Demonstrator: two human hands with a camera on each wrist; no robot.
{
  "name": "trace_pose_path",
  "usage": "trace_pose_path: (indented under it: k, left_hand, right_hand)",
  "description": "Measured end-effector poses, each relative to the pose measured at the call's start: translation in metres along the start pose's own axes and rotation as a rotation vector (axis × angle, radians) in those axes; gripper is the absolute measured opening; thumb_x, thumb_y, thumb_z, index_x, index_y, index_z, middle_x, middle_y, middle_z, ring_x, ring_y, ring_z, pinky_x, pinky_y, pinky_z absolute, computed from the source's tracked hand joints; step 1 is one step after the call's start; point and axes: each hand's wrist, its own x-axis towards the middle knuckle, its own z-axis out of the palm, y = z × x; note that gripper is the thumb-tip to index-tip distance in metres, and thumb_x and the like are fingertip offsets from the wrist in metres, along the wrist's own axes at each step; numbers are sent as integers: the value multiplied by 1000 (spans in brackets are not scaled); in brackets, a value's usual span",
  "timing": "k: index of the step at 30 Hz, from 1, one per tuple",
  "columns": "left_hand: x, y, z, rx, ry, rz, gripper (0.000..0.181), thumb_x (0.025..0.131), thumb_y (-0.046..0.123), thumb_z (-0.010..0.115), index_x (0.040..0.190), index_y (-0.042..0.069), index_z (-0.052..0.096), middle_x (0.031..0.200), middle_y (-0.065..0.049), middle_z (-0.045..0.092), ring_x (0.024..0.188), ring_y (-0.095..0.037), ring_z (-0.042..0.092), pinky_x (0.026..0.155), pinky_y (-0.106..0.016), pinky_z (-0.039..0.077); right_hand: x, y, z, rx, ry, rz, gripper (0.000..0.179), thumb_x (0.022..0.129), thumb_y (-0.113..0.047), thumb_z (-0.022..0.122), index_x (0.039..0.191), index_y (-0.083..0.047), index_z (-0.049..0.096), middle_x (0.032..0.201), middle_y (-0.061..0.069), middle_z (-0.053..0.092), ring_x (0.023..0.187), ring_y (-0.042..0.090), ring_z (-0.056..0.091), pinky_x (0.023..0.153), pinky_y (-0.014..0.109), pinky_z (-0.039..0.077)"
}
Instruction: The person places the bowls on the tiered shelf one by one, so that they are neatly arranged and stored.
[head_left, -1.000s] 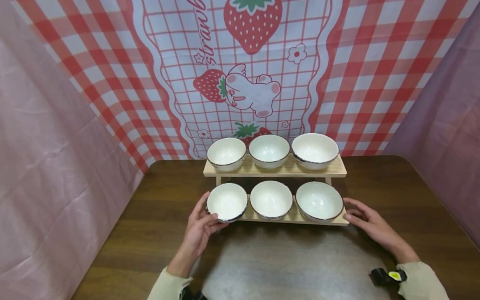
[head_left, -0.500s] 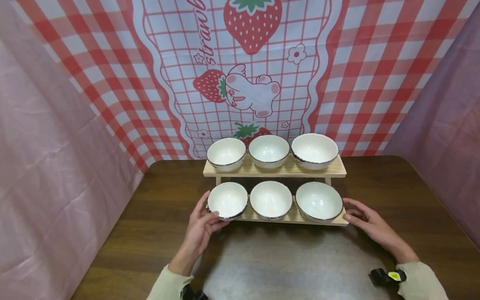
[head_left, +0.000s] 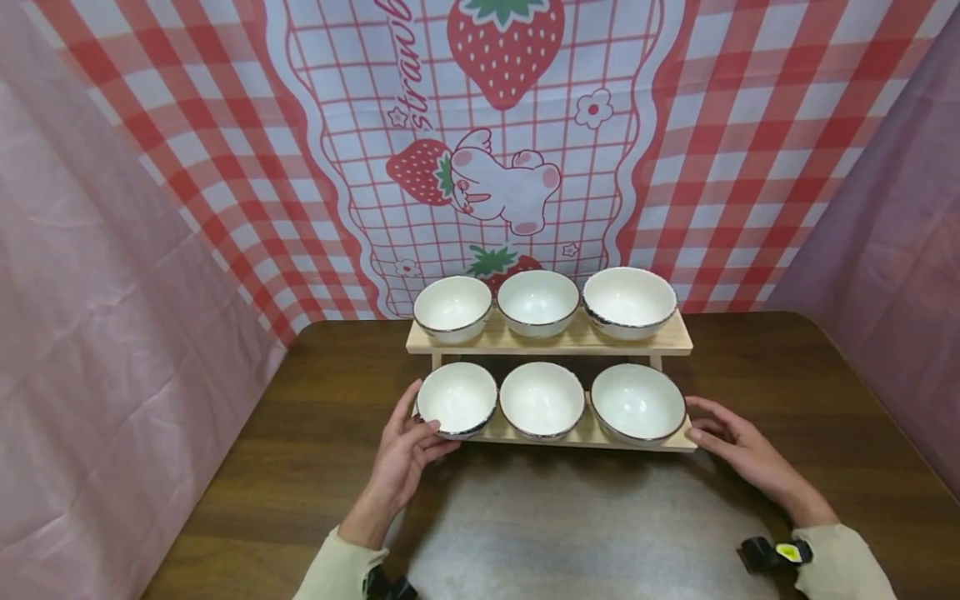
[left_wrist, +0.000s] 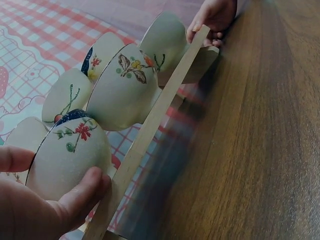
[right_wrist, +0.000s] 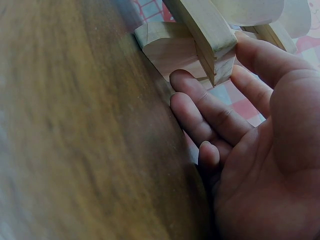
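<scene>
My left hand (head_left: pixel 400 458) grips the front-left white bowl (head_left: pixel 457 398), thumb and fingers about its side; a dark rim and a red flower show on this bowl (left_wrist: pixel 75 155) in the left wrist view. The bowl sits over the left end of the lower tier of a two-tier wooden stand (head_left: pixel 551 337). At the stand's lower right corner, my right hand (head_left: pixel 738 442) pinches the board end (right_wrist: pixel 222 55) with thumb and forefinger, while its other fingers curl loosely below. A middle bowl (head_left: pixel 542 400) and a right bowl (head_left: pixel 637 402) share the lower tier.
Three more bowls, at left (head_left: pixel 453 308), centre (head_left: pixel 538 302) and right (head_left: pixel 630 300), stand on the upper tier. The dark wooden table (head_left: pixel 285 467) extends to both sides. A red checked strawberry cloth (head_left: pixel 510 167) hangs close behind, with pink curtains (head_left: pixel 97 333) at the sides.
The front-left bowl has shifted slightly right and back toward the stand, my left hand going with it. My right hand and the other bowls have stayed put.
</scene>
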Motion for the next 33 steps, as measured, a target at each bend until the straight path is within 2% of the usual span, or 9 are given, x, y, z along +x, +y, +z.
trace_pose_path:
  k: [7, 12, 18, 21, 23, 25, 28, 31, 33]
  left_hand:
    - [0, 1, -2, 29, -13, -55, 83, 96, 3, 46, 162, 27, 2, 153, -41, 25, 82, -21, 74, 81, -43, 64]
    - [1, 2, -7, 70, -15, -79, 81, 98, 11, 45, 162, 28, 0, 151, -41, 30, 87, -28, 74, 82, -47, 63]
    - [1, 17, -26, 123, -18, -41, 74, 101, 20, 40, 162, 21, -2, 161, -36, 6, 88, -30, 74, 76, -42, 65]
    - [2, 29, -38, 191, 45, -16, 69, 103, 23, 38, 162, 18, 3, 162, -34, 6, 80, -24, 75, 71, -34, 65]
    - [4, 36, -48, 284, 114, 9, 67, 104, 24, 39, 162, 15, 7, 162, -33, 10, 76, -17, 74, 69, -28, 64]
    - [7, 43, -57, 431, 204, 21, 65, 104, 28, 41, 162, 17, 14, 162, -29, 18, 82, -13, 71, 73, -24, 61]
    - [12, 50, -73, 751, 307, 44, 65, 104, 36, 45, 161, 22, 20, 163, -22, 26, 115, -26, 65, 98, -39, 55]
    - [18, 53, -87, 1019, 323, 101, 67, 103, 40, 49, 161, 21, 22, 167, -17, 23, 147, -37, 36, 121, -54, 34]
    - [23, 54, -94, 1151, 294, 152, 70, 101, 40, 52, 161, 18, 22, 168, -18, 16, 153, -41, 21, 125, -61, 23]
  right_hand:
    - [0, 1, 0, -2, 2, -3, 57, 103, -28, 55, 149, 1, 37, 117, -41, 40, 101, -18, 53, 79, 12, 51]
    - [-1, 2, -1, -5, 6, -14, 55, 103, -26, 55, 149, 1, 38, 117, -41, 41, 101, -18, 54, 79, 12, 51]
    - [-3, 3, -2, 4, 9, -22, 54, 104, -24, 54, 148, 2, 38, 118, -44, 38, 102, -19, 54, 79, 12, 51]
    - [-3, 3, -1, 11, 10, -23, 53, 104, -22, 54, 148, 2, 38, 118, -45, 39, 101, -20, 53, 79, 12, 51]
    - [-3, 3, -1, 17, 11, -29, 52, 104, -21, 54, 148, 2, 38, 118, -45, 39, 101, -20, 53, 79, 11, 51]
    - [-2, 4, -1, 21, 14, -37, 51, 104, -20, 54, 148, 1, 40, 118, -45, 40, 100, -20, 53, 78, 11, 51]
    - [-1, 4, -3, 49, 19, -75, 48, 104, -16, 53, 147, -1, 41, 121, -43, 45, 102, -18, 55, 79, 10, 50]
    - [-2, 6, -8, 92, 22, -125, 44, 104, -11, 51, 147, -3, 43, 119, -37, 56, 99, -13, 62, 75, 13, 51]
    - [-3, 6, -15, 105, 32, -156, 43, 104, -9, 49, 146, -3, 43, 117, -34, 61, 98, -9, 64, 74, 15, 52]
